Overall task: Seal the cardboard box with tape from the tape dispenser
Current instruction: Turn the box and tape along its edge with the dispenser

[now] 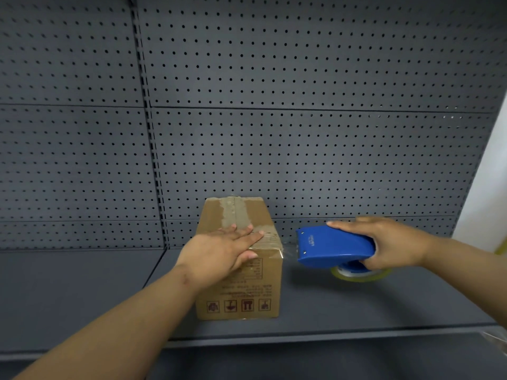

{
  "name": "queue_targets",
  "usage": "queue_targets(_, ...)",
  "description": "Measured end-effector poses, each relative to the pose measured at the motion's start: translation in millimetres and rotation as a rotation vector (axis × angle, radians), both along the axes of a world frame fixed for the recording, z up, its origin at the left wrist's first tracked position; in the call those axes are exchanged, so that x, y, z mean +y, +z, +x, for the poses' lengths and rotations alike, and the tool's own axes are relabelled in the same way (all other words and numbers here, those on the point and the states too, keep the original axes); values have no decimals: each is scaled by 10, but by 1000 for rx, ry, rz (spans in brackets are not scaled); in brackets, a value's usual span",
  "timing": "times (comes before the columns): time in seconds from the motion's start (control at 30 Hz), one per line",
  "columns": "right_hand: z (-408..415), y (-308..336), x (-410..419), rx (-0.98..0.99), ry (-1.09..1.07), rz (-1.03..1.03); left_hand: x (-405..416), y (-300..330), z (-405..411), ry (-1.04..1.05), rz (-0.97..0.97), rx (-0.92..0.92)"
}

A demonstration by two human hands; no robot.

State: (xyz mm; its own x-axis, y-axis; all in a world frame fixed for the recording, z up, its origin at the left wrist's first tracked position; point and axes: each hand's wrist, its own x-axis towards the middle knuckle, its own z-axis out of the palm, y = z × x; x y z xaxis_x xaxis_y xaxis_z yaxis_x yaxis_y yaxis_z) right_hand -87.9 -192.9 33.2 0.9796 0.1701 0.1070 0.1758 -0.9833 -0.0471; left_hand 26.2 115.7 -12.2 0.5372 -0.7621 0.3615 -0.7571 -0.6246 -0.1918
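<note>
A dark grey shelf [356, 303] carries the work, backed by a perforated panel [301, 146] of the same colour; a pale wall [493, 174] shows at the far right edge. A cardboard box [241, 286] stands upright on the shelf, near the panel, with handling symbols printed upside down on its near face. A strip of clear tape [236, 212] runs along the top of the box. A short stretch of tape spans the gap from the box's right top corner to the mouth of a blue tape dispenser [334, 246], held just beside the box. The left hand [222, 250] lies flat on the box top, fingers straight and pressing on the tape. The right hand [389, 244] grips the dispenser's rear, fingers curled around it, forefinger extended along its top. A tape roll [359, 274] shows beneath.
</note>
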Motion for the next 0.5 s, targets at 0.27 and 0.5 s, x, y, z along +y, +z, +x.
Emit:
queue_targets(0.27, 154, 556, 495, 225, -40, -233, -25, 6, -15, 12, 11, -26)
queue_targets(0.5, 284, 813, 972, 315, -91, -449, -32, 8, -32, -1, 42, -31)
